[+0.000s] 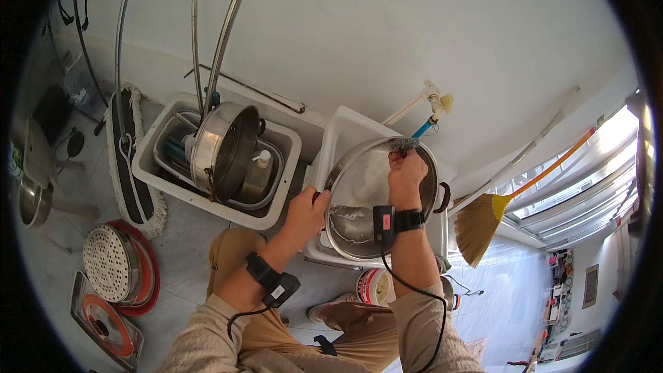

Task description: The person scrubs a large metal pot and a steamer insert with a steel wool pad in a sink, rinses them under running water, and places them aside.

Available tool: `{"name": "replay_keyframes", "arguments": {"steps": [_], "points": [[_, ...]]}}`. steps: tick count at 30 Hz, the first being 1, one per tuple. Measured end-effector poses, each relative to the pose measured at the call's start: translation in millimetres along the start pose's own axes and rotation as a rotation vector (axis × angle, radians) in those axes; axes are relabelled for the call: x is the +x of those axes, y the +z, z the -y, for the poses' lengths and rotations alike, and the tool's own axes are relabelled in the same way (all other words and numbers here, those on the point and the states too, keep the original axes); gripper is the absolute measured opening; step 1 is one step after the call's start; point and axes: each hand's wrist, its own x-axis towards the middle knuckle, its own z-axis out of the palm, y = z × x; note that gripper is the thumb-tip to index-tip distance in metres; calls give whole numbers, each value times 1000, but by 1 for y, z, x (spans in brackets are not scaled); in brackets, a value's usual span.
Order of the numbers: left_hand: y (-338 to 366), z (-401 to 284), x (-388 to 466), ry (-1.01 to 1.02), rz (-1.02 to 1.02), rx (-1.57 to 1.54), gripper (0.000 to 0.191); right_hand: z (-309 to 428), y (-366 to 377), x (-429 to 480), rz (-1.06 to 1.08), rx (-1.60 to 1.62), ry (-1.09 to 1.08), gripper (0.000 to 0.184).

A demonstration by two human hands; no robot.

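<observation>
A wide stainless-steel pot [357, 171] is tilted over the white sink [336, 129], its inside facing me. My left hand [308, 212] grips the dark side handle at the pot's left rim. On the far side, my right hand [407, 173] holds a steel wool scrubber [405, 143] against the upper inner wall, close to the rim. Suds and a little liquid [355, 223] lie in the lower left of the pot. The pot's second handle [442, 198] juts out at the right, untouched. My right forearm hides part of the pot's inside.
A white basin [217, 210] at left holds another steel pot [207, 150] and a pump bottle [257, 173]. Behind the sink is a tap [437, 103]. A broom [476, 223] is at right, a mop [137, 186] at left. A steamer tray [107, 263] and a bucket [374, 285] stand on the floor.
</observation>
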Motion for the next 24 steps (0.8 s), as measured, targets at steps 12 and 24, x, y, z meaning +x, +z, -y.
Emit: {"name": "replay_keyframes", "arguments": {"steps": [12,24], "points": [[5,-3,-2,16,36,-48,30,-9,30,-65,76,-525,-68,24],[6,-1,0,-5,-2,-67,31,-11,25,-49,152,-589,42,19]]}}
